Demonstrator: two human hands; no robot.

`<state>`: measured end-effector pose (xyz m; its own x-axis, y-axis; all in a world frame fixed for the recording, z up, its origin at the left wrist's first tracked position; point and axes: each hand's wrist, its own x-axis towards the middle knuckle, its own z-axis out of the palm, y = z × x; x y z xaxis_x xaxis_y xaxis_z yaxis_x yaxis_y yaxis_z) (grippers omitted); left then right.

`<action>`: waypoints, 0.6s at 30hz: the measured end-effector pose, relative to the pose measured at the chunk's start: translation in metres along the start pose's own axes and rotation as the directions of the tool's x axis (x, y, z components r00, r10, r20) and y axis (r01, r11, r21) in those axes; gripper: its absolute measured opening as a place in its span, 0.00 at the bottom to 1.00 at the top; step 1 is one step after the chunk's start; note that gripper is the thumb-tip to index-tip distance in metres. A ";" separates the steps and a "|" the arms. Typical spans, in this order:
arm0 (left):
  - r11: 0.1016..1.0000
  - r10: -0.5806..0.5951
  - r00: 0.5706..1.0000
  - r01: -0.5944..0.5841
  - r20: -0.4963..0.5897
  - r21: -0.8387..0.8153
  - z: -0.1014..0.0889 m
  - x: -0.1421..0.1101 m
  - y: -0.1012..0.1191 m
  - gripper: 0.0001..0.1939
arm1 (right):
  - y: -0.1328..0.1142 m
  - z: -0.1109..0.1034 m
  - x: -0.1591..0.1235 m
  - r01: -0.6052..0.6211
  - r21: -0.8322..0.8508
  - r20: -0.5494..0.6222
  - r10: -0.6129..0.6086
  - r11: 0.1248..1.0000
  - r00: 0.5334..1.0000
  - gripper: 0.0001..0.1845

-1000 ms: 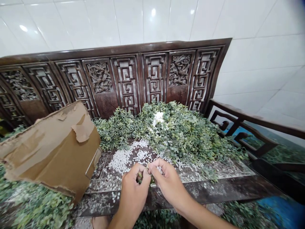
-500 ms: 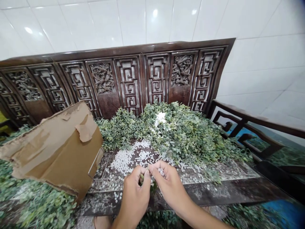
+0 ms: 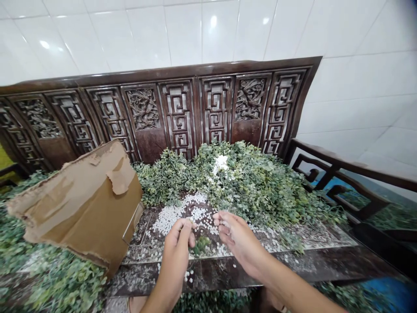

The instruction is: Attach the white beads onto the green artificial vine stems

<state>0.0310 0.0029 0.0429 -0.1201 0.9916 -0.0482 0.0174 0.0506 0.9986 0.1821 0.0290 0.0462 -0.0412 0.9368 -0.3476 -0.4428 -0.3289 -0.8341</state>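
Observation:
My left hand (image 3: 179, 239) is closed in a pinch at the front of the bench. Just past its fingers hangs a small green leaf sprig (image 3: 202, 245), slightly blurred, its stem hidden in the grip. To the right, my right hand (image 3: 233, 234) has its thumb and fingers drawn together. Whatever lies inside its curled fingers is too small to make out. Beneath and beyond both hands, many small white round pieces (image 3: 167, 219) are scattered over the dark wooden seat. Behind them rises a large heap of artificial green foliage (image 3: 263, 187), with a white clump (image 3: 220, 163) on it.
A torn cardboard box flap (image 3: 87, 213) stands tilted at the left, with a thin metal wire (image 3: 132, 221) by its edge. More foliage (image 3: 65, 278) lies around it. The carved bench back (image 3: 182, 117) and right armrest (image 3: 355, 165) border the seat.
My hands were together at the sprig and are now apart. The right hand has moved right and slightly up; the left has shifted a little left with the sprig.

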 end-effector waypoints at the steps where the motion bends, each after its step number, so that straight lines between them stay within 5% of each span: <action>1: 0.998 -0.008 1.000 0.006 -0.025 -0.059 -0.001 0.001 0.000 0.17 | 0.000 -0.003 0.004 -0.051 0.042 -0.036 0.052 0.998 0.998 0.04; 9: 0.984 -0.160 0.984 0.152 -0.085 -0.088 -0.005 0.004 0.004 0.17 | 0.016 -0.013 0.011 -0.265 -0.047 -0.009 0.265 0.963 0.964 0.10; 13: 0.969 -0.232 0.969 0.221 -0.090 -0.112 -0.002 0.004 0.006 0.24 | 0.018 -0.009 0.008 -0.295 -0.044 0.078 0.297 0.955 0.952 0.05; 18: 0.969 -0.231 0.973 0.228 -0.016 -0.092 0.003 -0.001 0.006 0.27 | 0.016 -0.007 0.007 -0.238 -0.026 0.187 0.238 0.971 0.953 0.11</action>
<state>0.0343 0.0028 0.0484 -0.1369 0.9510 -0.2771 -0.1024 0.2646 0.9589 0.1811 0.0297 0.0272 -0.3121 0.8368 -0.4498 -0.3968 -0.5451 -0.7386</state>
